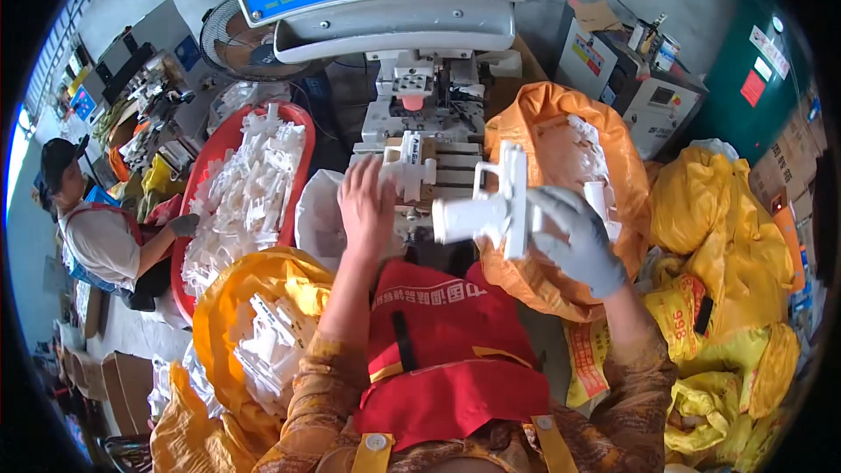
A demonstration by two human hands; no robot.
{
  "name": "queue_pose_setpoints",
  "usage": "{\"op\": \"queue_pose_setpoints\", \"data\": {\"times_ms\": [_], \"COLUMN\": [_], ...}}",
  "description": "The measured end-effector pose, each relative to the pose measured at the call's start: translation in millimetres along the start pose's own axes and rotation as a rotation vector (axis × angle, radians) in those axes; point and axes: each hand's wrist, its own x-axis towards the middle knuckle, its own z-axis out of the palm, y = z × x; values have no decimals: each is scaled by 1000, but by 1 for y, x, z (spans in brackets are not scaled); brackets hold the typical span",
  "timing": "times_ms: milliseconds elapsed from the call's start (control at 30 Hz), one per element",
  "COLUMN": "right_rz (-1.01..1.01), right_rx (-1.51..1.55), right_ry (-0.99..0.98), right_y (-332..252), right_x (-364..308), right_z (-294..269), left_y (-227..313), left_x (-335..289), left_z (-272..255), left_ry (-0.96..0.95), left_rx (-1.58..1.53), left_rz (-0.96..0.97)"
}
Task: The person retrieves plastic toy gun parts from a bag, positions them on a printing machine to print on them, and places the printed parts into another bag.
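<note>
My right hand (578, 236), in a grey glove, grips a white plastic toy gun part (501, 210) by its long side. This part is held in the air between the machine and the orange sack; its thick barrel-like end points left. My bare left hand (366, 201) is at the printing machine's fixture (457, 162), its fingers closed at the left end of another white plastic part (410, 173). That part lies on the fixture and carries dark printed marks. Above it hangs the machine's pinkish print pad (413, 102). My left thumb is hidden.
An orange woven sack (517, 285) with white parts stands to the right. On the left are a red tub (308, 136) heaped with white pieces and a yellow sack (219, 285). More yellow sacks (701, 210) crowd the far right. A co-worker (101, 241) works at far left.
</note>
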Motion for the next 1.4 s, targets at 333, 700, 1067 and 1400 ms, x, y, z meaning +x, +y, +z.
{"op": "queue_pose_setpoints", "data": {"times_ms": [333, 700, 1067, 1400], "right_rz": [505, 10, -150, -152], "right_rx": [703, -310, -256, -373], "right_ry": [159, -263, -361, -283], "right_y": [35, 20, 49, 31], "right_x": [73, 126, 138, 110], "right_z": [86, 146, 141, 139], "left_y": [-70, -186, -161, -176], "left_x": [52, -168, -206, -219], "left_z": [-2, -256, -279, -286], "left_ry": [-10, -145, -167, -172], "left_rx": [16, 381, 505, 494], "left_rz": [-516, -778, -898, -850]}}
